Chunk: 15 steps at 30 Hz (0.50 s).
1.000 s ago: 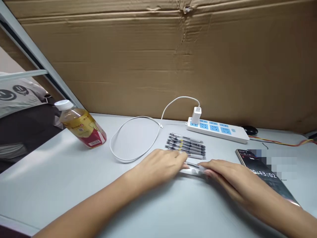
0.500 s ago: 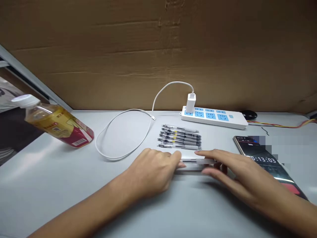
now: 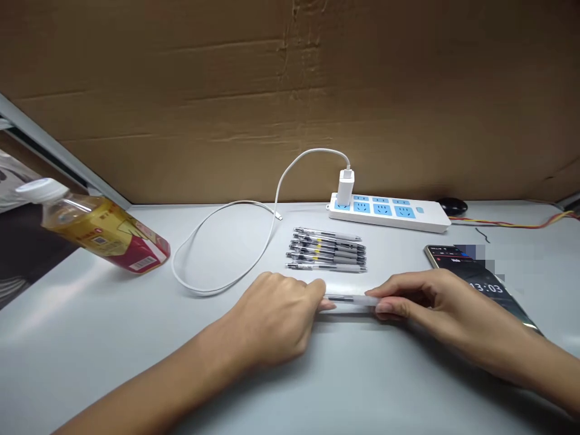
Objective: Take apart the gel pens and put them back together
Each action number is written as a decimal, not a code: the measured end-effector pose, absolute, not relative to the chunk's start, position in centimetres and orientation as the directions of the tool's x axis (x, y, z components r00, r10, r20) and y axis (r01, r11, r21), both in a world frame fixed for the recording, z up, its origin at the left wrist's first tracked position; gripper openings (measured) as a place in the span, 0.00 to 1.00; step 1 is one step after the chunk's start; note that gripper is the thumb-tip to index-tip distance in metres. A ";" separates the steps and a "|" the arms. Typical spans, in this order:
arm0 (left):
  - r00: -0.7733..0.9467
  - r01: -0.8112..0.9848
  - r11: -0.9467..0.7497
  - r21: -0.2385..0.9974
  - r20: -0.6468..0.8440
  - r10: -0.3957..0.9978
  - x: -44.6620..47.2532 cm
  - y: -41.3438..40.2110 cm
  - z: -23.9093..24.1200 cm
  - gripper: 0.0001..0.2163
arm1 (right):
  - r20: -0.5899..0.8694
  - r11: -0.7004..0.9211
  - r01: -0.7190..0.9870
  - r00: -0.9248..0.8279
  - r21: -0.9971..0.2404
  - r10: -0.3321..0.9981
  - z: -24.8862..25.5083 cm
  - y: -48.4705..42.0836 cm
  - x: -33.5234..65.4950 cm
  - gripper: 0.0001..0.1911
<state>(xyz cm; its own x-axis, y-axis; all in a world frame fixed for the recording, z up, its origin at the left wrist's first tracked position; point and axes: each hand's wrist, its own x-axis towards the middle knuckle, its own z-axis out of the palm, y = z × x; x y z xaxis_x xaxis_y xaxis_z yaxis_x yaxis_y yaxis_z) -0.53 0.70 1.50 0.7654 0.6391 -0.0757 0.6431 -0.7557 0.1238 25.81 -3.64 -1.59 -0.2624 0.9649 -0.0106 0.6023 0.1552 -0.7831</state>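
My left hand (image 3: pixel 276 314) and my right hand (image 3: pixel 423 299) rest on the grey table (image 3: pixel 113 338), each pinching one end of a clear pen (image 3: pixel 351 300) that lies level between them. The left fingers close on its left end, the right fingers on its pale right end. Just beyond the hands, a neat row of several grey-gripped pens (image 3: pixel 327 251) lies side by side on the table.
A tea bottle (image 3: pixel 97 232) stands at the left. A white cable (image 3: pixel 226 241) loops to a charger in a white-and-blue power strip (image 3: pixel 389 211). A phone (image 3: pixel 480 278) showing a timer lies at the right. A cardboard wall (image 3: pixel 290 90) backs the table.
The view has dropped and shifted slightly. My right fingers have curled from flat over the pen into a pinch on its right end; the left hand stays put.
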 end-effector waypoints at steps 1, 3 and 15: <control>0.756 0.654 -0.741 0.153 -0.089 0.649 -0.5 0.6 1.6 0.10 | 0.014 0.171 0.610 -0.254 -0.774 0.967 -1.7 -3.7 25.9 0.16; 0.736 0.674 -0.704 0.222 -0.125 0.665 -0.4 0.5 2.0 0.14 | 0.050 0.198 0.626 -0.246 -0.755 0.968 -1.8 -3.7 26.0 0.15; 0.763 0.625 -0.780 0.027 0.190 0.618 0.1 -0.3 0.0 0.13 | 0.211 0.435 0.674 -0.392 -0.596 0.896 -1.3 -3.8 26.2 0.12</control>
